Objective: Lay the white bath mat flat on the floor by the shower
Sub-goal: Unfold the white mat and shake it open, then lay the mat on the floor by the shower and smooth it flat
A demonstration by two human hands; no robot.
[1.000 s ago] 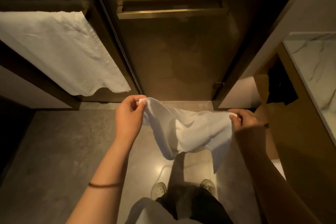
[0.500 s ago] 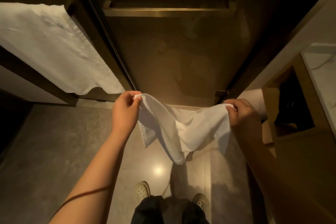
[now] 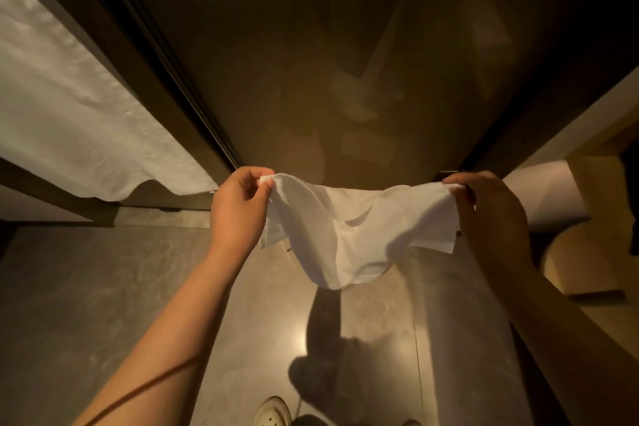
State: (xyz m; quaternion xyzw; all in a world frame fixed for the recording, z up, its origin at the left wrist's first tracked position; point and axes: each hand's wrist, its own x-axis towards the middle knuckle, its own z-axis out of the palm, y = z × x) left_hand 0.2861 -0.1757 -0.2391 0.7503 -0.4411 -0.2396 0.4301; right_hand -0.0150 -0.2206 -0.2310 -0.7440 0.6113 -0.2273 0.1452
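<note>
The white bath mat (image 3: 349, 232) hangs in the air between my hands, sagging in the middle and partly folded over. My left hand (image 3: 238, 204) pinches its left top corner. My right hand (image 3: 491, 214) pinches its right top corner. The mat is held above the grey tiled floor (image 3: 103, 287), just in front of the dark glass shower door (image 3: 311, 62). None of the mat touches the floor.
A white towel (image 3: 69, 114) hangs on the panel to the left of the door. A wooden vanity (image 3: 587, 252) stands at the right. My shoe (image 3: 273, 411) shows at the bottom edge. The door's threshold (image 3: 166, 216) runs along the floor.
My hands have spread further apart and stretched the mat wider. The view has moved closer to the shower door and tilted lower.
</note>
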